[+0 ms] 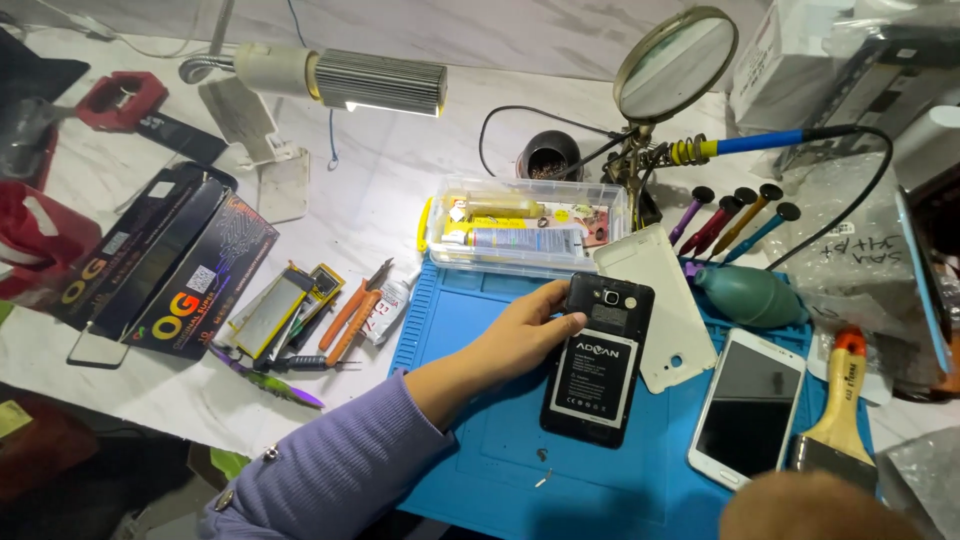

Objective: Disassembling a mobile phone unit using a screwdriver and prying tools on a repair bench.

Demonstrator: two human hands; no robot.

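Right hand is seen blurred at the bottom edge, finger state indeterminate. Left hand fingers are pressed on the black phone on the blue mat. White back cover already removed; battery still seated.

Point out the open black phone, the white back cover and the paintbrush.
black phone (590,375): head view, on its battery.
white back cover (660,300): head view, mid panel.
paintbrush (840,405): head view, on its handle.
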